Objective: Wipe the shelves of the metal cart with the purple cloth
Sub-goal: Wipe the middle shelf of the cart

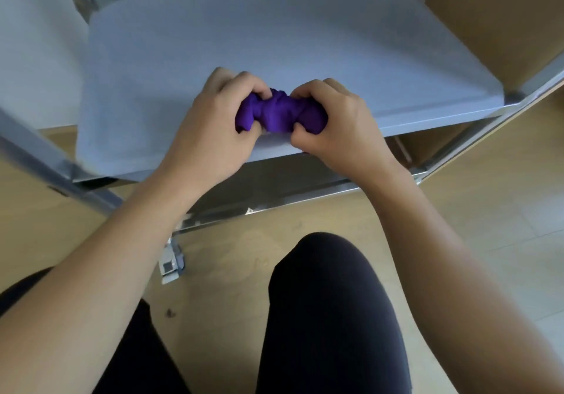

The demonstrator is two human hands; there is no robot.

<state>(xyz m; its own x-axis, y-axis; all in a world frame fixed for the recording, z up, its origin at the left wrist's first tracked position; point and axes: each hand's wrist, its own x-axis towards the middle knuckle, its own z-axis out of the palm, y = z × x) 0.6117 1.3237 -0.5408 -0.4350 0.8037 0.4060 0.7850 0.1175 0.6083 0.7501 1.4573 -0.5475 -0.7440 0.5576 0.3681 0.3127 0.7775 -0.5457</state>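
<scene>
The purple cloth is bunched into a ball between both hands, just above the front edge of the cart's pale grey shelf. My left hand grips its left end and my right hand grips its right end, fingers curled tight. A lower shelf of the metal cart shows below the front edge, mostly hidden by my forearms.
Metal cart posts run at the left and the right corner. A caster wheel sits on the wooden floor. Brown cardboard stands at the right. My knees in dark trousers fill the bottom.
</scene>
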